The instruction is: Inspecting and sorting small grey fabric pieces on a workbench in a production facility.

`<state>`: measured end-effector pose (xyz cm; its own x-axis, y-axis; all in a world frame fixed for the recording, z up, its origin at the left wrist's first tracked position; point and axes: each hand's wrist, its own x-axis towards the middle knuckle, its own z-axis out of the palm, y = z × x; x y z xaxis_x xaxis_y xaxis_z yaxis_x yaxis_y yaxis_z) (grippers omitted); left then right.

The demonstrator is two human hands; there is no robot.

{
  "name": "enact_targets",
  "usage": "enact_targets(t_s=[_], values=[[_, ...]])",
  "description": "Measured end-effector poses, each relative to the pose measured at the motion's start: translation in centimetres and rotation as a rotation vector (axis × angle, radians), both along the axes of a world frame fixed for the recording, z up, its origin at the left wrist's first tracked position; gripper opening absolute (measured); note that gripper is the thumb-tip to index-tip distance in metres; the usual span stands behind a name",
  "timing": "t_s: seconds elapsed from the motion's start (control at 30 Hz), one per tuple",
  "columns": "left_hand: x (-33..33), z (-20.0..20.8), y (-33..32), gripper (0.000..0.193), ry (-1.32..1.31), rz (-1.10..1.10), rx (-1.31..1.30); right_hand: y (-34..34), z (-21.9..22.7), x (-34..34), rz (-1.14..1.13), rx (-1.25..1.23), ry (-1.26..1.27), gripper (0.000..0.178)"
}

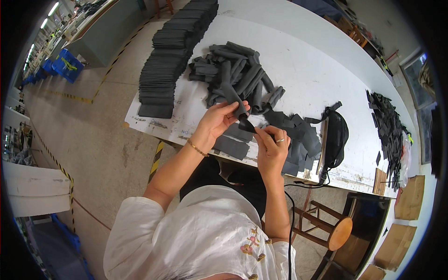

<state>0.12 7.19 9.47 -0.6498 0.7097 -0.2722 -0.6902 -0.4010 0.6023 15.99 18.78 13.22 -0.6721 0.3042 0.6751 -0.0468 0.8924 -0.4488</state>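
The left hand (218, 119) is curling its fingers around a dark grey, soft-looking fabric tube (239, 108), pinching it near the lower end, while the right hand (272, 145) — a ring on one finger — is closing its fingertips on the tube's flared bottom edge, just above the near edge of the white worktable (308, 65). Beyond the hands a loose heap of similar rolled grey tubes (238, 74) is lying; to the left, a long overlapping row of flat dark grey rectangular pieces (170, 56) is stretching away. Right of the hands are lying flat grey offcuts (298, 140) and a black pouch-like bag (336, 135) — further right, a pile of dark scraps (389, 126)
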Motion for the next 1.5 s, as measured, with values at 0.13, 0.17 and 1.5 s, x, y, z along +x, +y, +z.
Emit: enact_targets(t_s=[0.13, 0.17, 1.5], values=[[-0.1, -0.2, 0.1, 0.020, -0.003, -0.019, 0.002, -0.1, 0.5, 0.0, 0.000, 0.026, -0.008, 0.026], [-0.1, -0.3, 0.0, 0.020, 0.001, -0.033, 0.010, 0.0, 0.6, -0.1, -0.001, 0.036, -0.005, 0.026], [6.5, 0.0, 0.0, 0.025, 0.062, 0.182, 0.322, -2.8, -1.8, -1.6, 0.209, -0.032, -0.137, 0.027]])
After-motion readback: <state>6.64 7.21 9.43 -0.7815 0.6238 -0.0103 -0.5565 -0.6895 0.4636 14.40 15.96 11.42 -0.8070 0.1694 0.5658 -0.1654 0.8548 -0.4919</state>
